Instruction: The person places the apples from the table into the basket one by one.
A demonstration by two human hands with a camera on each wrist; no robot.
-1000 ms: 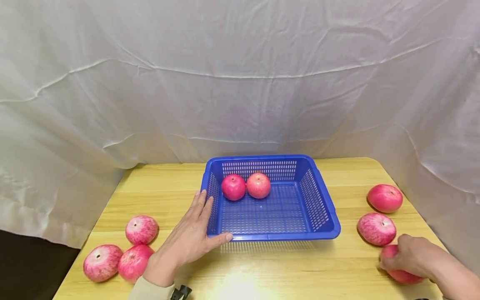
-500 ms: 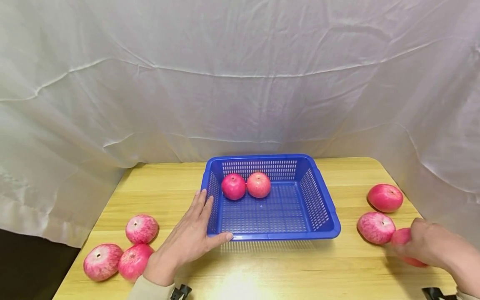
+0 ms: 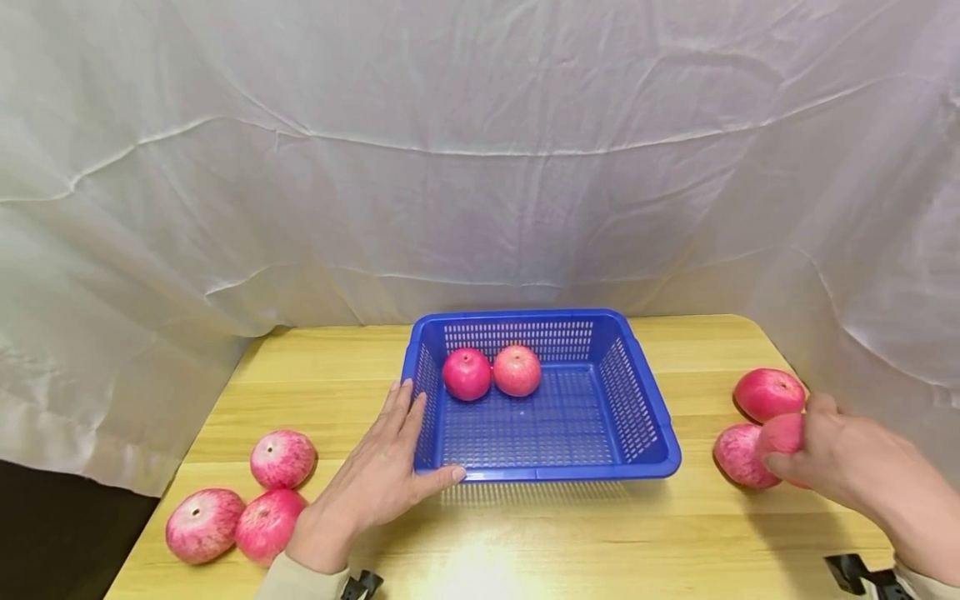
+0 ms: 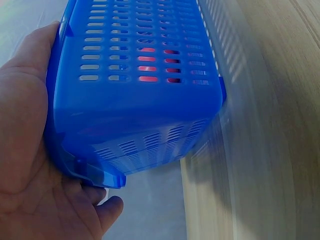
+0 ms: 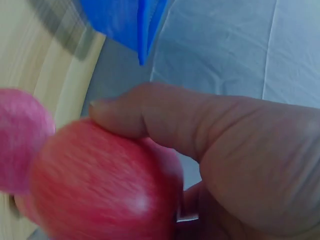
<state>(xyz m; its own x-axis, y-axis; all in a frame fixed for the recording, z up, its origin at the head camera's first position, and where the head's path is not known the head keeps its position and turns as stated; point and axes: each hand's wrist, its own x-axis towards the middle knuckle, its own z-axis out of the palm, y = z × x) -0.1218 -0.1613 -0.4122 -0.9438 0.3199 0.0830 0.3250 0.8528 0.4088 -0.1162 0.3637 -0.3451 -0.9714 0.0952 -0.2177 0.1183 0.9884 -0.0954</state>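
Observation:
My right hand (image 3: pixel 851 462) grips a red apple (image 5: pixel 107 182), thumb along one side of it, and holds it above the table at the right. Beneath and beyond it lie a streaked pink apple (image 3: pixel 742 457) and a red apple (image 3: pixel 767 394). My left hand (image 3: pixel 382 467) rests with straight fingers on the near left corner of a blue plastic basket (image 3: pixel 570 474); in the left wrist view the palm lies against the rim. Inside the basket, a dark red apple (image 3: pixel 467 374) and a lighter red apple (image 3: pixel 517 371) sit side by side at the back left.
Three apples lie at the table's left: one streaked (image 3: pixel 282 459), one pale-topped (image 3: pixel 205 526) and one redder (image 3: pixel 271 527), partly behind my left wrist. A wooden table (image 3: pixel 570 542) bears everything. Grey-white cloth (image 3: pixel 480 208) hangs behind and at both sides.
My right hand has lifted the red apple off the table and carried it leftward and away from me, over the streaked apple. The left hand and basket have stayed still.

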